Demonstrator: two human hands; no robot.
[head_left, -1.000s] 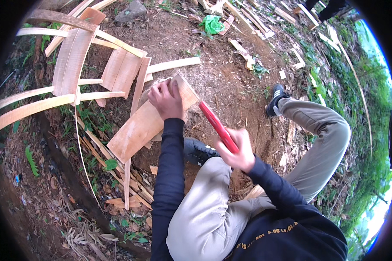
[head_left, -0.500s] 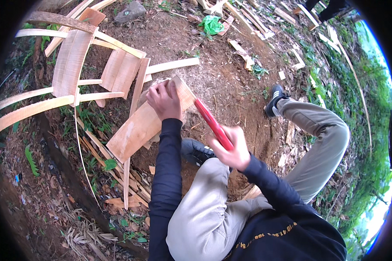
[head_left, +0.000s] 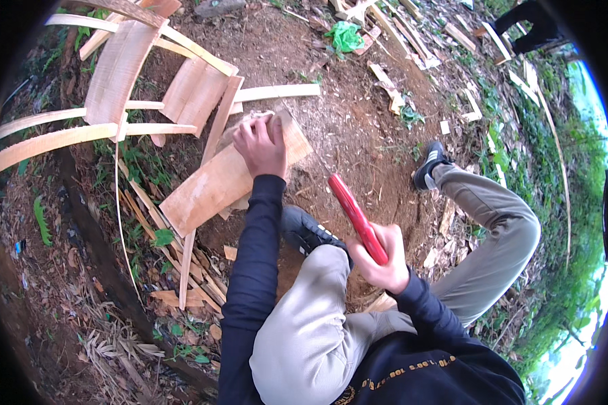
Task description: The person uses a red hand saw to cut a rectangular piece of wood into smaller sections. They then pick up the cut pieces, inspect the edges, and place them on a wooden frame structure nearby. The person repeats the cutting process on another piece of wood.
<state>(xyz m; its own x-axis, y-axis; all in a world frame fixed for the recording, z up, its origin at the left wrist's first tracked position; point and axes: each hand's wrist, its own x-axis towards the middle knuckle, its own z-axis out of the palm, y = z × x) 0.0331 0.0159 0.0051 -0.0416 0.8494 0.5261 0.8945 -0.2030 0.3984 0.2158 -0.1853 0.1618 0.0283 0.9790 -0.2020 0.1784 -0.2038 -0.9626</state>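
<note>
My left hand (head_left: pixel 262 145) grips the upper end of a wide, pale wooden slab (head_left: pixel 216 183) that lies slanted on the bare soil. In my right hand (head_left: pixel 384 260) is a long red tool handle (head_left: pixel 355 214), pointing up and left toward the slab; its working end does not show. The handle's tip is a short way right of the slab, apart from it. I sit with bent knees, one black shoe (head_left: pixel 308 231) just below my left arm and the other black shoe (head_left: pixel 429 165) stretched out to the right.
Curved wood slabs (head_left: pixel 120 67) and thin pale strips (head_left: pixel 47 142) lie piled at upper left. Offcuts (head_left: pixel 388 85) and a green scrap (head_left: pixel 345 35) are scattered on the dirt at the top. Plants and grass edge the left and right sides.
My right hand with the red handle has drawn slightly down and right, away from the slab. My left hand stays on the slab's upper end.
</note>
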